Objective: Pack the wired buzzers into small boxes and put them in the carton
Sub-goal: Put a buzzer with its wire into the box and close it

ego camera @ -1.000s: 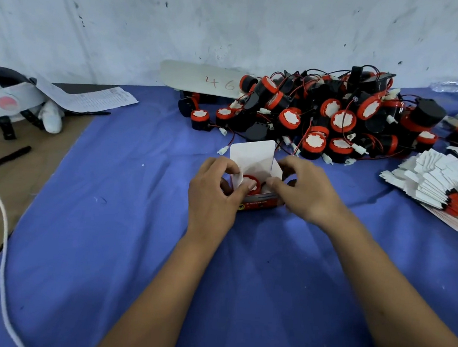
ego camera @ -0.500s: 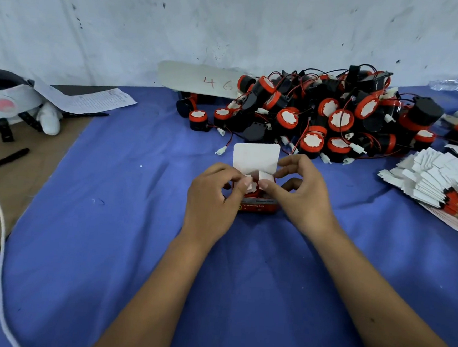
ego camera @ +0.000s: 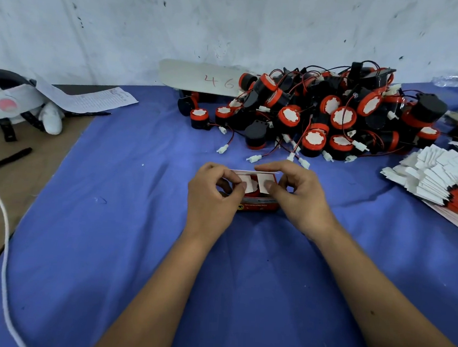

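Note:
A small red box [ego camera: 259,203] stands on the blue cloth [ego camera: 125,220] in the middle, with a red-and-black buzzer partly visible inside. My left hand [ego camera: 215,197] grips the box's left side, its thumb pressing the left white flap down. My right hand [ego camera: 300,195] grips the right side, its thumb on the right flap and its fingers bending the white lid [ego camera: 252,171] down over the top. A heap of wired buzzers [ego camera: 322,117] lies behind. No carton is in view.
A fanned stack of flat unfolded boxes [ego camera: 435,181] lies at the right. A white board marked 46 [ego camera: 202,76] leans by the wall. At the left are a helmet [ego camera: 6,101], a paper sheet [ego camera: 91,99], a black pen [ego camera: 4,159] and a white cord [ego camera: 3,237].
The upright white lid has come down nearly flat over the box. Both thumbs have folded the side flaps inward over the buzzer.

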Action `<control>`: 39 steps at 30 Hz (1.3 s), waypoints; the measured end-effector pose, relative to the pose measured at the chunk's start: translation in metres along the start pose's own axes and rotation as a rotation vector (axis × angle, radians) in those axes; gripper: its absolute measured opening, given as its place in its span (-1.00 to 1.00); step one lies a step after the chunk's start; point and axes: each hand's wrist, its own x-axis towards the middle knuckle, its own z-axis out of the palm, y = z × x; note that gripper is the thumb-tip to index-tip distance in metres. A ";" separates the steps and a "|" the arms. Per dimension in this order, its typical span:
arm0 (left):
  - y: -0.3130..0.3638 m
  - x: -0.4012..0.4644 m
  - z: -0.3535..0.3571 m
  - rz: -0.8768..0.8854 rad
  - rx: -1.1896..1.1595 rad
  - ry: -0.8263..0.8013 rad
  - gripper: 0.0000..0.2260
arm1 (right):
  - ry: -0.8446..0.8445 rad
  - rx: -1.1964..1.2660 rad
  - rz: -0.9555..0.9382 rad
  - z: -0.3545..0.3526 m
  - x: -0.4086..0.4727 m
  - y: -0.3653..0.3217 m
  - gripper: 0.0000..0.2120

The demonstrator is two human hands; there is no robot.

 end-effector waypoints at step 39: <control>-0.008 0.013 -0.027 0.155 -0.018 -0.292 -0.76 | -0.086 -0.030 -0.055 -0.004 0.000 0.010 -0.81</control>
